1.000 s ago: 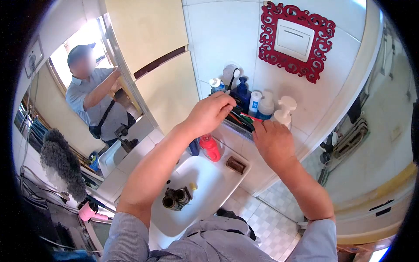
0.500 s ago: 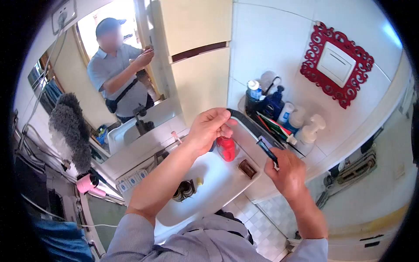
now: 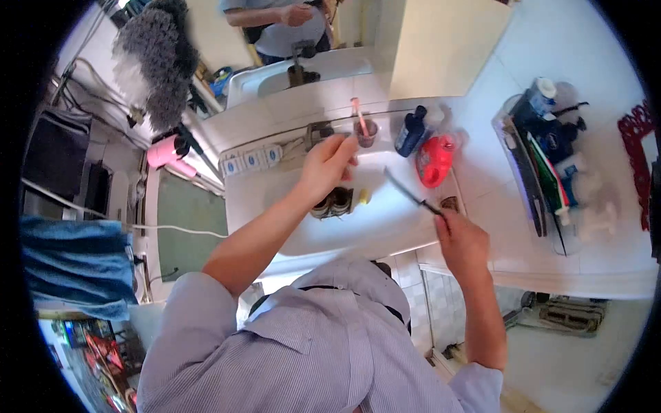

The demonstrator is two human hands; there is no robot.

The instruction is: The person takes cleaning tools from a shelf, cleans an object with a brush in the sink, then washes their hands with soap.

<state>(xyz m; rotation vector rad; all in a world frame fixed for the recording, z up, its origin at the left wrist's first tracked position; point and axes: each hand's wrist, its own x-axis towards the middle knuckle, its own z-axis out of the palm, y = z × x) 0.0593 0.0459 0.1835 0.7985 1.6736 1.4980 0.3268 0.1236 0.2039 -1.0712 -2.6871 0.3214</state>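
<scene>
My right hand (image 3: 465, 241) grips the dark handle of a knife (image 3: 405, 186), its narrow grey blade pointing up and left over the sink (image 3: 296, 234). My left hand (image 3: 329, 165) is above the sink, apart from the blade. Its fingers are curled together, and I cannot make out whether anything is in them. Below the left hand, a dark brown, rounded object (image 3: 335, 203) sits in the sink beside a small yellow piece (image 3: 363, 197). A red bottle (image 3: 434, 162) and a dark blue bottle (image 3: 411, 131) stand behind the blade.
A cup (image 3: 365, 133) with a pink toothbrush stands near the tap. White packets with blue labels (image 3: 253, 160) line the sink's back edge. At right, a tray (image 3: 518, 165) holds bottles and tubes. A pink hair dryer (image 3: 171, 155) and grey fluffy duster (image 3: 158, 69) hang left.
The view has tilted down and turned. My left hand, previously close to the far end of the knife, is now apart from it. The right hand still holds the handle.
</scene>
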